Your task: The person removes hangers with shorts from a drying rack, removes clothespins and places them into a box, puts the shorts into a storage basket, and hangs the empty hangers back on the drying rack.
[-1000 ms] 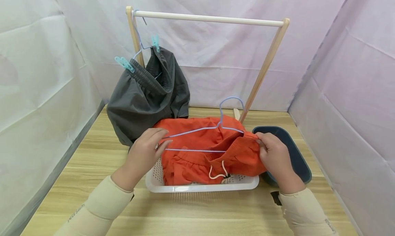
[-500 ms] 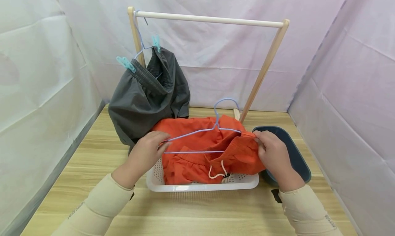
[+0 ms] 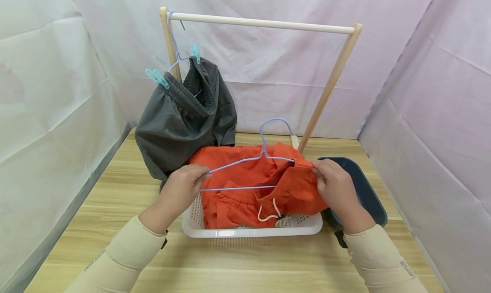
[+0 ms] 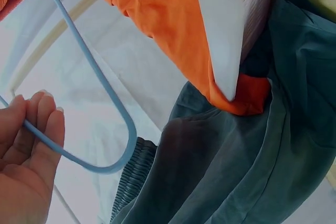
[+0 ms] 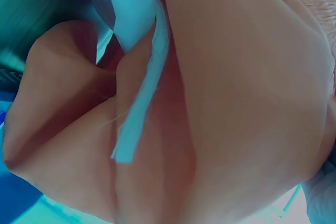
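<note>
My left hand pinches the left end of a light blue wire hanger, which tilts over the basket with its hook upward. Close up in the left wrist view, the fingers of my left hand curl by the bent corner of the hanger. With its right hand, the person grips the waistband of the orange shorts where the hanger's right end goes inside it. A cream drawstring dangles from the shorts' front. Orange fabric fills the right wrist view, hiding the right fingers there.
The white basket bears the orange cloth's lower part. Grey shorts hang by turquoise clothes pegs from a hanger at the left of the rack's white rail. A navy bin stands right of the basket.
The hanger and my right hand with the waistband have shifted slightly left. My left thumb and fingers, spread around the hanger's end before, have come together on it.
</note>
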Available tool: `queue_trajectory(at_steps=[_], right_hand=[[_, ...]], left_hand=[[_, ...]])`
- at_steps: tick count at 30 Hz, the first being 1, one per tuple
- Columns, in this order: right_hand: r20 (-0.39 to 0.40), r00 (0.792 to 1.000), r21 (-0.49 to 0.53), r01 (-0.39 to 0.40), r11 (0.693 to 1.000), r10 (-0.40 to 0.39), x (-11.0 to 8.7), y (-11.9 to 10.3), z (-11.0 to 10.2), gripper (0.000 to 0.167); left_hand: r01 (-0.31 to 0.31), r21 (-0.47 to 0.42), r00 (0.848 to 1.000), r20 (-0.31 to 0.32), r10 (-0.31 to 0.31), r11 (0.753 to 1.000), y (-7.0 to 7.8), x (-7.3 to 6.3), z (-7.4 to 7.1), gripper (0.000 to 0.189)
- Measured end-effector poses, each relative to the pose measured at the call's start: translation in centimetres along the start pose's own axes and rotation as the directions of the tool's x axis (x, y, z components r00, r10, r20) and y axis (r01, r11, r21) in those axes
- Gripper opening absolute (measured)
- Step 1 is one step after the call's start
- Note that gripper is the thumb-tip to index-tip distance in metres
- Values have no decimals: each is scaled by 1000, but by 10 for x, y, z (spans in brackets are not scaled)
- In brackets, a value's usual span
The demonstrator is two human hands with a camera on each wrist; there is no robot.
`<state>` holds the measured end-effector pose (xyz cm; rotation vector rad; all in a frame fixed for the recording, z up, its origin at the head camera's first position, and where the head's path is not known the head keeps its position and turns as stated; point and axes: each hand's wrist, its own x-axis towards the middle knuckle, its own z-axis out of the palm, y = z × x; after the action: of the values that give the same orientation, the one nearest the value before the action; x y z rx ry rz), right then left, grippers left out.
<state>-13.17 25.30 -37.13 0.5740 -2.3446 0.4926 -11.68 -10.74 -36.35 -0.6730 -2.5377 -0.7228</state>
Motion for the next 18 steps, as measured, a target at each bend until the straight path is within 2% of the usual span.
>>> queue_trajectory(at_steps=[11,18], right_hand=[[-17,1000,25,-17,1000,17,4,-3,3,26],[-2,1000,20,-15,1000,16,5,-3,4,25]], left_hand=[[-10,35,996,-90,13,999,-5,-4,1,16],[-43,71,985,-161,54,997,-11,-6,-2,17]])
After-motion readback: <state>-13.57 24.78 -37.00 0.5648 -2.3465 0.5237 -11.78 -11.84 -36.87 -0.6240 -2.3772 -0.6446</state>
